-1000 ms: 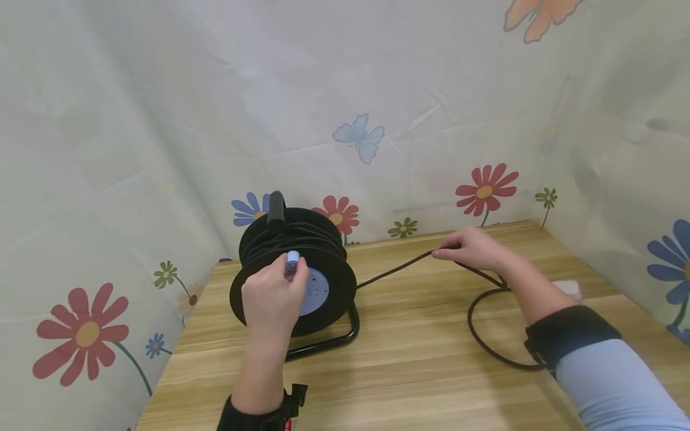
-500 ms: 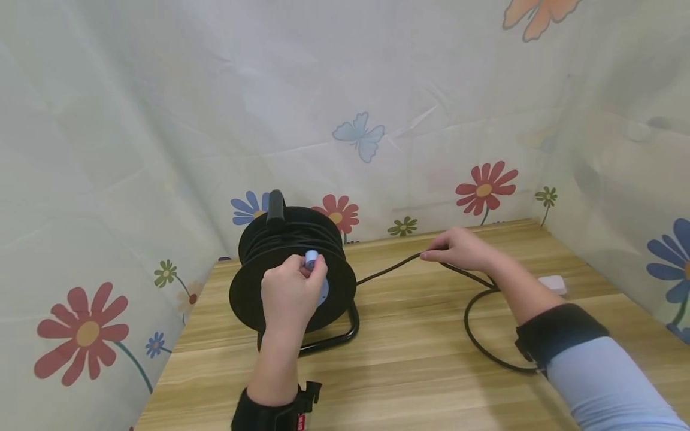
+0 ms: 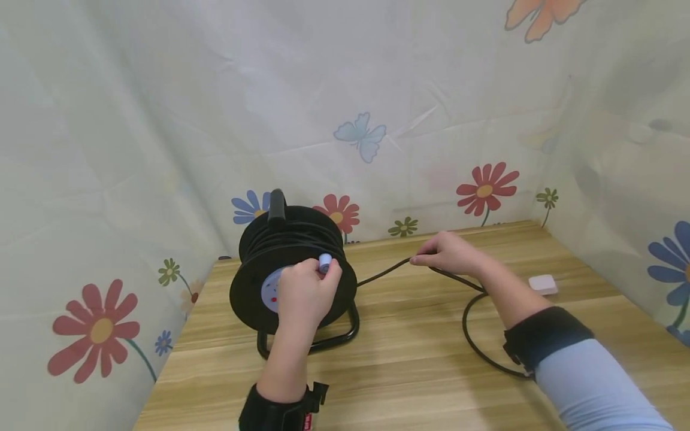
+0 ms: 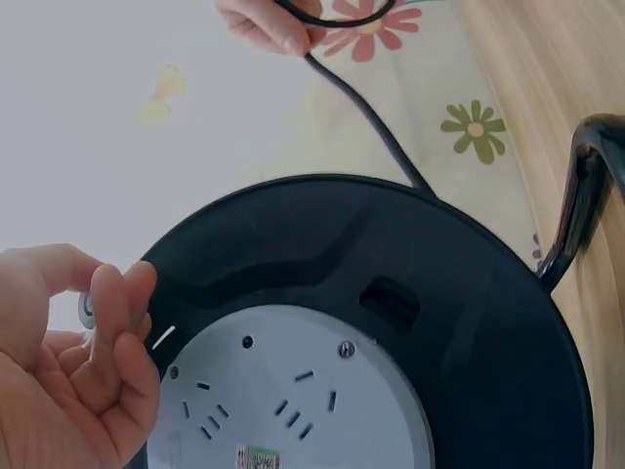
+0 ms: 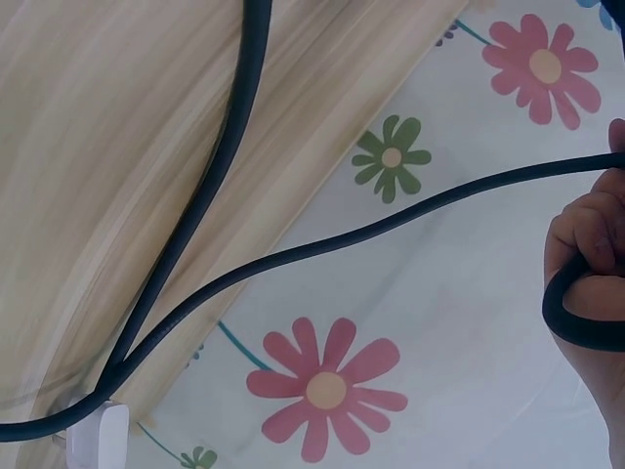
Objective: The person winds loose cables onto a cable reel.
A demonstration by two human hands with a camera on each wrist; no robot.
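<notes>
A black cable reel (image 3: pixel 293 272) stands on a black tube frame on the wooden table (image 3: pixel 409 359); its grey socket face (image 4: pixel 293 391) fills the left wrist view. My left hand (image 3: pixel 304 294) (image 4: pixel 68 371) pinches the reel's small white crank knob (image 3: pixel 325 262) at the upper right of the disc. A black cable (image 3: pixel 383 272) (image 4: pixel 361 107) (image 5: pixel 322 239) runs from the reel to my right hand (image 3: pixel 444 254) (image 5: pixel 591 264), which holds it between fingers and thumb above the table. Past that hand the cable loops (image 3: pixel 474 335) on the table.
A white plug (image 3: pixel 541 284) (image 5: pixel 98 435) lies on the table at the right, near the wall. Flower-and-butterfly printed sheeting (image 3: pixel 356 131) closes in the table at the back and both sides. The reel's carry handle (image 3: pixel 277 206) sticks up at its top.
My left hand has carried the knob round from the disc's upper middle to its upper right, turning the reel. My right hand has slid left along the cable toward the reel, and the loop has drawn in.
</notes>
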